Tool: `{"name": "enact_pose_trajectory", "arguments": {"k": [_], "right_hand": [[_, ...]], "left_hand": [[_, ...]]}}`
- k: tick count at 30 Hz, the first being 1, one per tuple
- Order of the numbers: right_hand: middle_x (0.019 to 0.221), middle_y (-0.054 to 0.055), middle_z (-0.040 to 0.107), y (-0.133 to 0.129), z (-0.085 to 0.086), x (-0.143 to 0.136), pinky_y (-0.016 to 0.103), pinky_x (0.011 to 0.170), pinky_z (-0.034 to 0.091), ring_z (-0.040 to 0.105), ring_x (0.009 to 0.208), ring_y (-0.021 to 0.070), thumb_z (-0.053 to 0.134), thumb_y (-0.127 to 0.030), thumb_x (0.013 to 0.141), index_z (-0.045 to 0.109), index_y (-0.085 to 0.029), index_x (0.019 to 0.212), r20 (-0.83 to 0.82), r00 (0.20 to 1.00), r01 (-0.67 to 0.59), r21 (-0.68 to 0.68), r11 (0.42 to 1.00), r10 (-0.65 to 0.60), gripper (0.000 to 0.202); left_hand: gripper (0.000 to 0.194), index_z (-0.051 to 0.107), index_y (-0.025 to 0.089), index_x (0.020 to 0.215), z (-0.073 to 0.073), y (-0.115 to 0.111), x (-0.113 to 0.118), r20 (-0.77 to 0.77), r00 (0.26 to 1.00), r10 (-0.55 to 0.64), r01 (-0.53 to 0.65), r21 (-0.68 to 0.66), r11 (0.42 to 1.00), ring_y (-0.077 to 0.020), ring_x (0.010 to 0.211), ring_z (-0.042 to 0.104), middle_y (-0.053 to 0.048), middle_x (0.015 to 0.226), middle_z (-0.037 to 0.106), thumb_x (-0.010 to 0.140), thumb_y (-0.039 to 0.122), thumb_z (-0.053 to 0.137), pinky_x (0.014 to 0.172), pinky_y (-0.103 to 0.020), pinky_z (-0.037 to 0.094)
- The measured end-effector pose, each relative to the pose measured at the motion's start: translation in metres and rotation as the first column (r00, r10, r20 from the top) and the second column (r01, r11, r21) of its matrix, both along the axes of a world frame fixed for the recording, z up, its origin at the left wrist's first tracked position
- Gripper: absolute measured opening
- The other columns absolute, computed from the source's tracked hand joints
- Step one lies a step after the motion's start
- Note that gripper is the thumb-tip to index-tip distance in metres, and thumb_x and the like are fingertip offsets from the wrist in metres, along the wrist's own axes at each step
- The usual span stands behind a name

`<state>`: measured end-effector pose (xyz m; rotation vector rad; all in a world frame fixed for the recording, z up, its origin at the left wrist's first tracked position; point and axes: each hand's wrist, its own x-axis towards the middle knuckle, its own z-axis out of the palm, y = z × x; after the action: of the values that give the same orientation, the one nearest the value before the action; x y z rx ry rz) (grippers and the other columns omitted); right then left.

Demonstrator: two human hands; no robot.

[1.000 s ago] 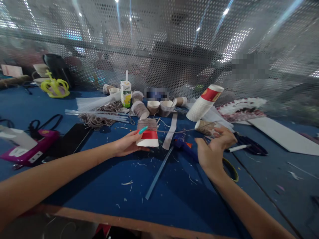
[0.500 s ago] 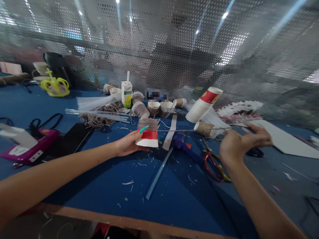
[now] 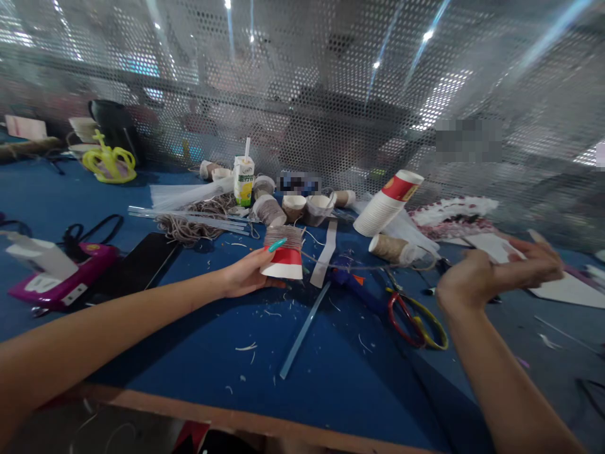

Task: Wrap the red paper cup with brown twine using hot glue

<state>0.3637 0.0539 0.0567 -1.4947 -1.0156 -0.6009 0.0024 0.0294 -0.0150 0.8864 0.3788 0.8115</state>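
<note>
My left hand grips a red and white paper cup, held upside down, its upper part wound with grey-brown cord. From the cup a loose length of cord sags to the right, over the glue gun and past a wrapped cup lying on its side. My right hand is raised at the right, blurred, with its fingers stretched out; whether the cord runs through it is hard to make out. Scissors with red and yellow handles lie between the hands.
A clear glue stick and a paper strip lie near the cup. Behind are a cord bundle, a drink carton and stacked paper cups. At left are a phone, a purple power strip and a yellow crown.
My right hand has moved outward to the right and opened its fingers more. The cord, taut before, now hangs slack. My left hand still holds the cup in about the same place.
</note>
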Motion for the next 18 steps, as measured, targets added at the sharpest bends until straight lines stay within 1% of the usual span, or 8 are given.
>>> {"name": "enact_pose_trajectory", "arguments": {"k": [2, 4, 6, 7, 9, 10, 13, 18], "right_hand": [[0.126, 0.016, 0.04, -0.016, 0.001, -0.028, 0.059, 0.101, 0.027, 0.033, 0.131, 0.0361, 0.045, -0.005, 0.051, 0.038, -0.022, 0.099, 0.037, 0.992, -0.126, 0.096, 0.987, 0.123, 0.052], [0.117, 0.016, 0.052, -0.032, 0.0, -0.059, 0.056, 0.102, 0.032, 0.047, 0.122, 0.034, 0.047, -0.009, 0.052, 0.041, -0.023, 0.093, 0.075, 0.925, -0.379, 0.157, 0.912, 0.371, 0.044], [0.11, 0.013, 0.061, -0.047, -0.005, -0.087, 0.051, 0.096, 0.042, 0.06, 0.109, 0.0302, 0.049, -0.009, 0.061, 0.043, -0.024, 0.081, -0.024, 0.717, -0.692, 0.096, 0.716, 0.697, 0.026], [0.113, 0.011, 0.064, -0.054, -0.009, -0.098, 0.05, 0.091, 0.045, 0.063, 0.103, 0.0282, 0.048, -0.008, 0.065, 0.045, -0.024, 0.078, -0.127, 0.56, -0.826, -0.016, 0.563, 0.819, 0.021], [0.11, 0.006, 0.069, -0.067, -0.018, -0.115, 0.05, 0.091, 0.046, 0.06, 0.109, 0.0277, 0.046, -0.005, 0.064, 0.048, -0.025, 0.073, -0.211, 0.331, -0.939, -0.174, 0.298, 0.92, 0.022], [0.108, 0.003, 0.071, -0.072, -0.023, -0.121, 0.051, 0.094, 0.044, 0.056, 0.113, 0.0273, 0.046, -0.003, 0.062, 0.048, -0.025, 0.07, -0.202, 0.291, -0.933, -0.278, 0.23, 0.935, 0.024], [0.104, -0.001, 0.074, -0.082, -0.032, -0.131, 0.051, 0.09, 0.044, 0.051, 0.109, 0.0264, 0.043, -0.001, 0.057, 0.048, -0.026, 0.067, -0.197, 0.263, -0.878, -0.454, 0.15, 0.945, 0.028], [0.101, 0.002, 0.072, -0.086, -0.032, -0.136, 0.05, 0.088, 0.043, 0.049, 0.102, 0.0258, 0.042, -0.001, 0.059, 0.046, -0.026, 0.069, -0.235, 0.272, -0.836, -0.537, 0.109, 0.933, 0.027]], "left_hand": [[0.055, 0.064, 0.018, 0.112, -0.001, 0.001, 0.0, -0.01, 1.0, 0.0, 0.0, 0.009, 1.0, -0.0257, 0.101, 0.06, -0.012, 0.113, 0.066, 0.07, 0.05, 0.075, 0.084, -0.038, 0.046], [0.056, 0.064, 0.018, 0.114, -0.001, 0.001, 0.0, -0.022, 1.0, 0.009, -0.009, 0.012, 1.0, -0.0261, 0.102, 0.06, -0.013, 0.115, 0.065, 0.07, 0.051, 0.075, 0.083, -0.038, 0.046], [0.056, 0.064, 0.018, 0.112, -0.001, 0.001, 0.001, -0.033, 0.999, 0.017, -0.016, 0.009, 1.0, -0.0254, 0.1, 0.06, -0.012, 0.112, 0.066, 0.068, 0.051, 0.077, 0.082, -0.037, 0.046], [0.056, 0.065, 0.018, 0.111, 0.0, 0.0, 0.001, -0.039, 0.999, 0.018, -0.018, 0.007, 1.0, -0.0246, 0.098, 0.06, -0.012, 0.11, 0.067, 0.067, 0.05, 0.078, 0.081, -0.036, 0.046], [0.057, 0.066, 0.018, 0.11, 0.0, -0.001, 0.002, -0.043, 0.999, 0.014, -0.013, 0.01, 1.0, -0.0227, 0.093, 0.061, -0.011, 0.106, 0.069, 0.064, 0.05, 0.08, 0.079, -0.034, 0.047], [0.058, 0.066, 0.018, 0.11, 0.001, -0.002, 0.002, -0.041, 0.999, 0.005, -0.004, 0.018, 1.0, -0.0222, 0.091, 0.062, -0.01, 0.105, 0.069, 0.063, 0.05, 0.08, 0.079, -0.034, 0.047], [0.061, 0.066, 0.018, 0.113, 0.001, -0.002, 0.001, -0.032, 0.999, -0.037, 0.039, 0.064, 0.997, -0.0228, 0.092, 0.063, -0.011, 0.104, 0.07, 0.064, 0.052, 0.079, 0.083, -0.035, 0.046], [0.064, 0.066, 0.015, 0.112, 0.0, -0.003, 0.0, -0.035, 0.998, -0.06, 0.063, 0.112, 0.992, -0.0255, 0.1, 0.063, -0.012, 0.108, 0.071, 0.062, 0.052, 0.081, 0.093, -0.038, 0.042]]}}
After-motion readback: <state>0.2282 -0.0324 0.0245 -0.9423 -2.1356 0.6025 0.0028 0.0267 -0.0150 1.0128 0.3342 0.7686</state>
